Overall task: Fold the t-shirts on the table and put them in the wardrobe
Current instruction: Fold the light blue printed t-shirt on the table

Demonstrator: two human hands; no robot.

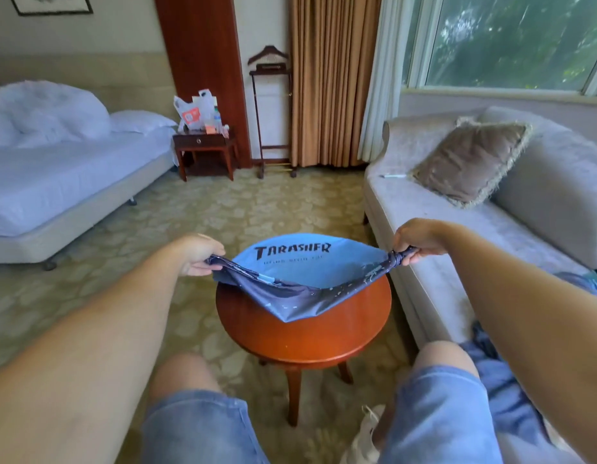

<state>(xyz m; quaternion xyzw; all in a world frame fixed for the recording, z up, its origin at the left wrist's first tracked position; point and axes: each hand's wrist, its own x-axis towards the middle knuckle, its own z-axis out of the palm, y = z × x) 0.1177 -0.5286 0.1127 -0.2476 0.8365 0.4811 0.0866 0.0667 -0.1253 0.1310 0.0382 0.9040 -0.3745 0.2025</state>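
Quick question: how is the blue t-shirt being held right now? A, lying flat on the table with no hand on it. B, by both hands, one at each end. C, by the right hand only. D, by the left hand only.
B: the left hand and the right hand each grip one end of the blue t-shirt, which stretches between them over the round table.

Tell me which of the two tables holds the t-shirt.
The round table nearest the person: the blue t-shirt lies on it. The small bedside table by the bed holds plastic bags.
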